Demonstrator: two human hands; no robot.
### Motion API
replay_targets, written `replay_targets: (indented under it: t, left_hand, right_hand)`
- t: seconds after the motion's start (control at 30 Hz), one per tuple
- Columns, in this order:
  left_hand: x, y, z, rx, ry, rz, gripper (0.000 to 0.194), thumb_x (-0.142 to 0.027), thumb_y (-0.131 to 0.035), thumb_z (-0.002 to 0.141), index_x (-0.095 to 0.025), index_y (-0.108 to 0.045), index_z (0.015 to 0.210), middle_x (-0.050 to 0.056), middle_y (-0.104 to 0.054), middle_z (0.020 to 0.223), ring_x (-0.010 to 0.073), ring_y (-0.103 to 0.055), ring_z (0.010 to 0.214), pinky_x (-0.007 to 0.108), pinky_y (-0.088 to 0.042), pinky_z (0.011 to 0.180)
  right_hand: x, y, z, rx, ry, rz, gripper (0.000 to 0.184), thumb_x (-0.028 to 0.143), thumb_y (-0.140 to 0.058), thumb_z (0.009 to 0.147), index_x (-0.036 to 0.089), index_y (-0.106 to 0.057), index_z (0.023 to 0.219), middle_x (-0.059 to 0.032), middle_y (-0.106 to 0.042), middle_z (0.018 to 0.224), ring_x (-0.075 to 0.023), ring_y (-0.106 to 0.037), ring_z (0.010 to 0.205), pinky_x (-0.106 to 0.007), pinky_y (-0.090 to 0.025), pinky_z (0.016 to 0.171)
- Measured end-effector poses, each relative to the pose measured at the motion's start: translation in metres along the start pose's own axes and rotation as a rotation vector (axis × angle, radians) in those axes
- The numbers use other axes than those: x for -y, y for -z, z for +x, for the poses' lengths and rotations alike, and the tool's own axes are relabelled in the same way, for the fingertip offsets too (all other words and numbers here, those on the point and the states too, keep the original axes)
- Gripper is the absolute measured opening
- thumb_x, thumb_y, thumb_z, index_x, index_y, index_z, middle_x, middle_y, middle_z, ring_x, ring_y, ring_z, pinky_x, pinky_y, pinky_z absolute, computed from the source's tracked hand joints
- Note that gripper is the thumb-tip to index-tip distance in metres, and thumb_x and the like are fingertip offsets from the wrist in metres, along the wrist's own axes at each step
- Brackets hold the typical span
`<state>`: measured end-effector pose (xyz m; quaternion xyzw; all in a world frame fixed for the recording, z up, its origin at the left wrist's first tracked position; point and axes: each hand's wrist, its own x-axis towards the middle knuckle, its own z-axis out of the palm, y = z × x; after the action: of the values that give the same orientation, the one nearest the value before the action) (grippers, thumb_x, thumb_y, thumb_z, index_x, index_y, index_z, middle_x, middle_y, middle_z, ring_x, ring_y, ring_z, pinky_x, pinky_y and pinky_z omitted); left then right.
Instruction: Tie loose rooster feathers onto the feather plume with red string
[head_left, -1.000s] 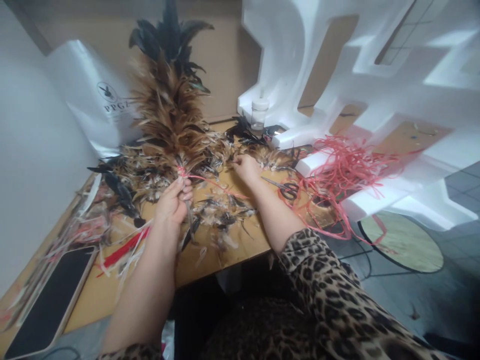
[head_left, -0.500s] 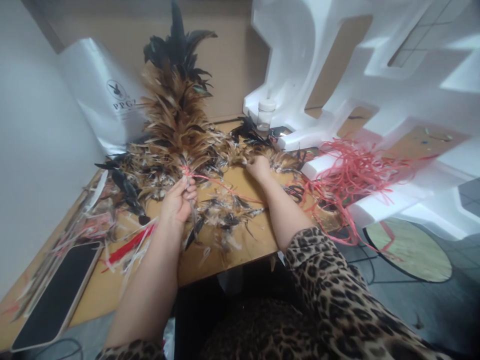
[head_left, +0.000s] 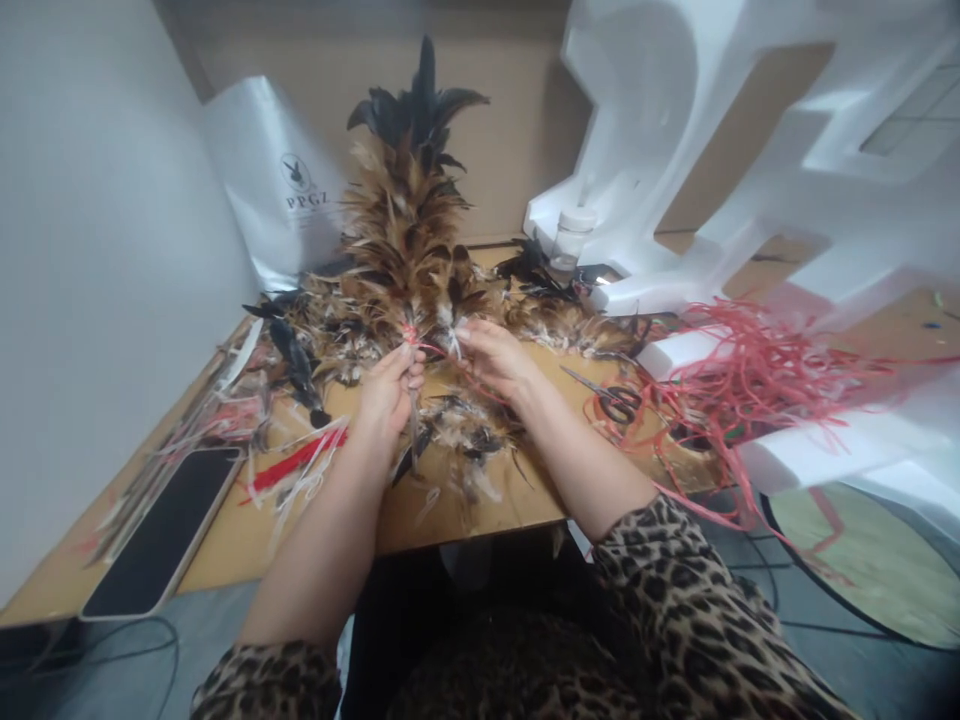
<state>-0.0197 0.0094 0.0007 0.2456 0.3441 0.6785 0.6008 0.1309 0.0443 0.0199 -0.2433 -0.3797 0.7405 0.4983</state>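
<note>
My left hand (head_left: pixel 394 388) is closed round the lower stem of a tall feather duster (head_left: pixel 405 220), which stands upright with brown feathers and dark ones at its tip. Pink string (head_left: pixel 409 332) wraps the base of its plumage, and a strand runs off to the right. In my right hand (head_left: pixel 493 355) a small bunch of brown feathers (head_left: pixel 463 290) with white quill ends is pinched, just right of the duster's base. Loose feather scraps (head_left: pixel 465 430) lie on the table below both hands.
Feather piles (head_left: pixel 577 325) spread behind my hands. Scissors (head_left: pixel 616 400) and tangled pink string (head_left: pixel 757 380) lie rightward, by white foam (head_left: pixel 795 450). A phone (head_left: pixel 161 535), red strips (head_left: pixel 296 465) and a white bag (head_left: pixel 277 190) are leftward. A clear jar (head_left: pixel 574 238) stands behind.
My right hand has come left from the feather pile to the duster's base, bringing a bunch of feathers. The left hand keeps its grip. The whole view has shifted, uncovering the scissors.
</note>
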Motion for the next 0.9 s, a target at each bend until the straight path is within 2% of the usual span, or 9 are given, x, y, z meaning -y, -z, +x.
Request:
replay_targets:
  t: [0.1,0.3,0.4,0.57,0.73,0.9]
  left_hand:
    - [0.001,-0.001,-0.001,0.010,-0.022,0.001,0.013,-0.014,-0.074,0.067,-0.011,-0.062,0.072,0.001,-0.057,0.062,0.0019,-0.045,0.047,0.011,-0.029,0.039]
    - [0.004,-0.004,-0.002,-0.027,-0.087,0.022,0.008,-0.010,-0.071,0.066,-0.010,-0.066,0.072,0.002,-0.058,0.063,0.0027,-0.044,0.047,0.013,-0.028,0.039]
    - [0.006,-0.006,-0.004,-0.024,-0.134,0.052,0.005,-0.011,-0.068,0.067,-0.009,-0.067,0.072,0.003,-0.059,0.062,0.0037,-0.044,0.048,0.015,-0.028,0.040]
    - [0.008,-0.008,-0.007,-0.029,-0.180,0.087,0.014,-0.022,-0.072,0.069,-0.010,-0.065,0.068,0.002,-0.057,0.060,0.0044,-0.045,0.050,0.016,-0.029,0.042]
    - [0.011,-0.008,-0.006,-0.008,-0.229,0.117,0.017,-0.021,-0.077,0.061,-0.009,-0.066,0.068,0.000,-0.054,0.059,0.0030,-0.042,0.050,0.014,-0.027,0.042]
    - [0.011,-0.007,-0.006,-0.021,-0.252,0.130,0.021,-0.024,-0.078,0.059,-0.009,-0.067,0.069,0.000,-0.054,0.059,0.0028,-0.040,0.049,0.013,-0.025,0.040]
  right_hand:
    - [-0.016,-0.014,0.005,0.004,0.029,-0.026,0.031,0.026,-0.083,0.049,0.016,-0.060,0.066,0.0058,-0.058,0.056,-0.0052,-0.047,0.050,-0.018,-0.033,0.046]
    - [-0.040,-0.019,0.018,-0.024,0.132,-0.087,0.031,0.031,-0.083,0.050,0.016,-0.063,0.068,0.0039,-0.063,0.063,-0.0084,-0.056,0.061,-0.022,-0.046,0.063]
    - [-0.047,-0.019,0.021,-0.047,0.143,-0.107,0.031,0.034,-0.081,0.051,0.016,-0.062,0.069,0.0038,-0.062,0.064,-0.0088,-0.056,0.060,-0.023,-0.046,0.062]
    - [-0.053,-0.019,0.025,-0.081,0.183,-0.122,0.029,0.033,-0.079,0.055,0.017,-0.060,0.069,0.0043,-0.060,0.060,-0.0082,-0.054,0.056,-0.023,-0.045,0.059]
    - [-0.053,-0.019,0.024,-0.115,0.210,-0.201,0.026,0.032,-0.076,0.057,0.016,-0.059,0.068,0.0044,-0.060,0.060,-0.0078,-0.052,0.055,-0.022,-0.043,0.060]
    - [-0.043,-0.022,0.019,-0.099,0.328,-0.300,0.026,0.035,-0.073,0.062,0.016,-0.056,0.066,0.0047,-0.057,0.062,-0.0075,-0.051,0.058,-0.022,-0.041,0.063]
